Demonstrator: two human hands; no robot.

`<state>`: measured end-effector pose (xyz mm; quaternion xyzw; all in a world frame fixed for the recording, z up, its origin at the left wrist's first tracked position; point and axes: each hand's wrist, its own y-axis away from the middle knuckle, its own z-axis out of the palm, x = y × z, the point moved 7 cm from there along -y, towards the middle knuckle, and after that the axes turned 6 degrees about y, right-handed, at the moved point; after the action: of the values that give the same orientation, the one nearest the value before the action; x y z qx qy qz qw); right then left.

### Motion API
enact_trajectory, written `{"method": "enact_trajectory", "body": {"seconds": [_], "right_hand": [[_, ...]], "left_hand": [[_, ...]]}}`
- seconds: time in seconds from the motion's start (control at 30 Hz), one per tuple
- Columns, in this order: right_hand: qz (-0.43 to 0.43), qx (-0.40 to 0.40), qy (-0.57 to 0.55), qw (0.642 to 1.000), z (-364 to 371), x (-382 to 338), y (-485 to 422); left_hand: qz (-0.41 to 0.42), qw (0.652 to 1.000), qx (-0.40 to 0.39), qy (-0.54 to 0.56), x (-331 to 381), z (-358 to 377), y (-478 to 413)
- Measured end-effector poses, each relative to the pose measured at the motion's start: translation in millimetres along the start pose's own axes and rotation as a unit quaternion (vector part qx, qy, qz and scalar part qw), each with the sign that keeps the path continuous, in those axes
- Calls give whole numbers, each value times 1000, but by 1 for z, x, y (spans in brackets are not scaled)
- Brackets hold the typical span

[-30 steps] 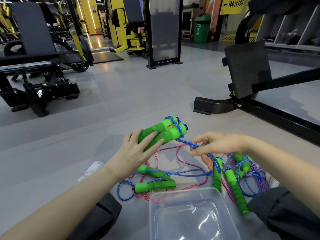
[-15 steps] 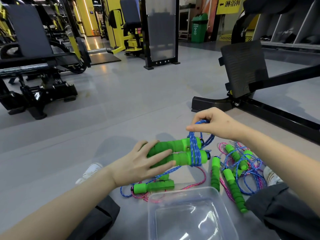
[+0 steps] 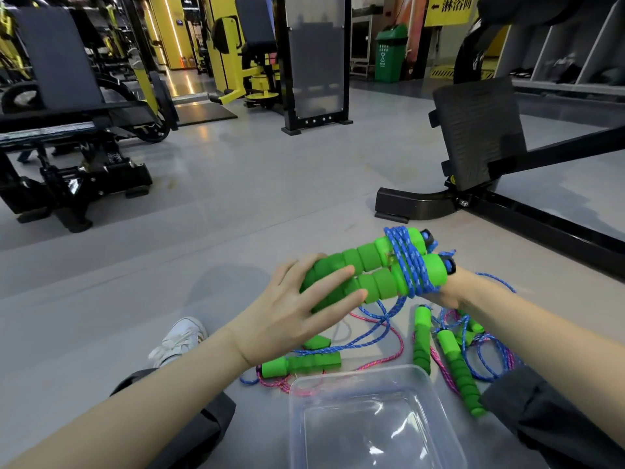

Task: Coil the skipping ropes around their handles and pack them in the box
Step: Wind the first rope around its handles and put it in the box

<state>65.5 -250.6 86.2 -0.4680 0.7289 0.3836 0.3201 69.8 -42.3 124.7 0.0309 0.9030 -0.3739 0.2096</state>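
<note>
**change since the earlier frames**
- half a second ago the right hand [image 3: 448, 294] was above the capped end of the pair of green ribbed foam handles [image 3: 365, 274], carrying the blue braided rope [image 3: 407, 262] over them. it is now below and behind that end, so about half a turn has been laid.
- the band of blue turns near the caps is wider than it was one second ago.
- the handle pair has risen and its capped end now tilts up and away from the person.

**grip state**
- left hand [image 3: 304, 301]: fingers lie across the bare end of both handles and clamp them side by side.
- right hand: its fingers are hidden behind the wrapped end. the rope runs down to it, but whether it pinches the rope cannot be told.

**position of task items**
- the handle pair is held in the air above the grey gym floor [image 3: 236, 214], beyond the clear plastic box [image 3: 351, 375].
- nothing is seen inside the box.
- slack blue rope hangs from the wrap to the floor, where it is mixed with a pink braided rope [image 3: 385, 355] and further green foam handles [image 3: 301, 363].

**meaning for the task**
- judgement: coiling of the first rope is in progress, not finished.
- the remaining slack must be wound on before this bundle goes into the box.
- the other ropes on the floor look uncoiled.
</note>
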Motion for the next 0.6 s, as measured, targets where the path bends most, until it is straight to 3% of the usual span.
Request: {"method": "enact_trajectory", "body": {"seconds": [0.13,0.37,0.6], "right_hand": [[-76,-71,-105,989,24,-24,4],[-39,-167,-68,983,41,-35,11],[-51,-234,67,969,33,-44,23]], "left_hand": [[-62,997,-36,-27,-17,8,9],[-87,988,-75,-102,-37,12,23],[-120,978,-93,-141,-49,14,29]]}}
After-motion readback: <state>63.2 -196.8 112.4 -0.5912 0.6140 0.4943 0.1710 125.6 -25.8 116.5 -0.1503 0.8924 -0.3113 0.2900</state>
